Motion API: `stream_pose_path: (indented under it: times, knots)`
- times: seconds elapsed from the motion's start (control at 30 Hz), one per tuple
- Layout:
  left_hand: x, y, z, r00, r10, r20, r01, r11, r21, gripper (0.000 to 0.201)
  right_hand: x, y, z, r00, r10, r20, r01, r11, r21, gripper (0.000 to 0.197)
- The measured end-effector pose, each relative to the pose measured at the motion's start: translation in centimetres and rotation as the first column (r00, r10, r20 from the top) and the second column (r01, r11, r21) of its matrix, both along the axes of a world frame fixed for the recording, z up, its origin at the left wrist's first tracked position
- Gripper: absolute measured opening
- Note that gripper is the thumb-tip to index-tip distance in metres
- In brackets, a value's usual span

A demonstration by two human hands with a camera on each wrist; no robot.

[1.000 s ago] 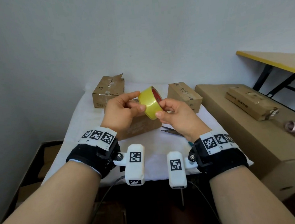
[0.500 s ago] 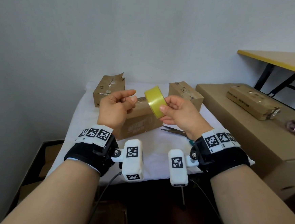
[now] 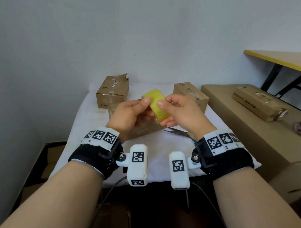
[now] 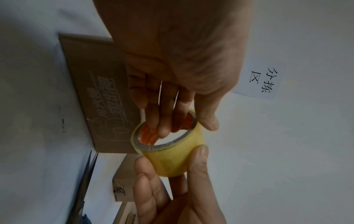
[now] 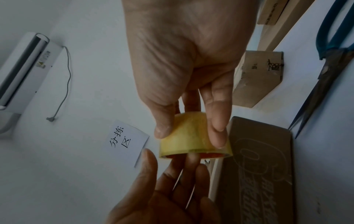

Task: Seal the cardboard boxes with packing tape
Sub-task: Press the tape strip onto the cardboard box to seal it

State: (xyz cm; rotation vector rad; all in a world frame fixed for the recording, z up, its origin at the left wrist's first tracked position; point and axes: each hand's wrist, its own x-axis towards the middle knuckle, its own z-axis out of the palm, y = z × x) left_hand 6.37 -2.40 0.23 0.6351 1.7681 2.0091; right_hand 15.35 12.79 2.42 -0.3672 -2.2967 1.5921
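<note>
Both hands hold a yellow tape roll (image 3: pixel 156 104) in the air over a long printed cardboard box (image 3: pixel 143 130) on the white-covered table (image 3: pixel 97 136). My left hand (image 3: pixel 145 108) has fingers hooked inside the roll's red core (image 4: pixel 147 136) and its thumb on the outer face. My right hand (image 3: pixel 164 112) pinches the roll's outer band (image 5: pixel 191 136) between thumb and fingers. A box with a torn flap (image 3: pixel 113 92) stands at the back left. Another closed box (image 3: pixel 189 94) stands at the back right.
Scissors (image 3: pixel 178 130) with blue handles lie on the table under my right wrist. A big carton (image 3: pixel 256 141) to the right carries a flat taped box (image 3: pixel 258 103). A yellow-edged desk (image 3: pixel 282 58) stands behind it. Dark open cartons (image 3: pixel 47 161) sit on the floor at the left.
My left hand, held apart from the roll half a second ago, has come back and taken hold of it. The roll has turned, so its outer band faces up.
</note>
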Motion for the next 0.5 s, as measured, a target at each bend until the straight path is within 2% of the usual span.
stream_pose_path:
  times: [0.17,0.37,0.5]
  knots:
    - [0.00,-0.05,-0.25,1.000,-0.007,0.001,0.007,1.000,0.010,0.026,-0.10,-0.39,-0.05,0.999,0.045,0.015,-0.045,0.999,0.005,0.013]
    - [-0.53,0.10,-0.41,0.994,-0.040,0.104,0.032,0.997,0.075,0.022,-0.19,-0.40,0.05,0.997,0.076,0.005,-0.076,0.997,0.024,0.003]
    - [-0.72,-0.06,-0.27,0.982,-0.069,0.174,0.048,0.992,0.121,0.023,-0.16,-0.28,0.21,0.994,0.110,-0.001,-0.109,0.994,0.030,0.013]
